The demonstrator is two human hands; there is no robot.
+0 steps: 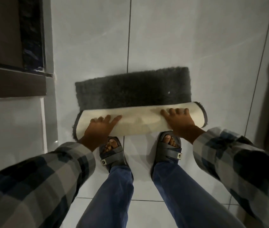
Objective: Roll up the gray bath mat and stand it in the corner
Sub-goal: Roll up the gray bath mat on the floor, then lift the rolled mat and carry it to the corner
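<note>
Bath mat (133, 89) lies mid-floor (179, 46), its near half rolled into a pale-backed roll (140, 120) just beyond the sandals (112, 153). Left hand (101, 127) presses flat at seven o'clock on the roll, fingers spread; right hand (178, 120) does likewise at four o'clock. The risk, I'd say: uneven pushing would skew the roll into a cone, or the glossy tiles could let the flat part slide toward twelve o'clock, leaving it loose.
</note>
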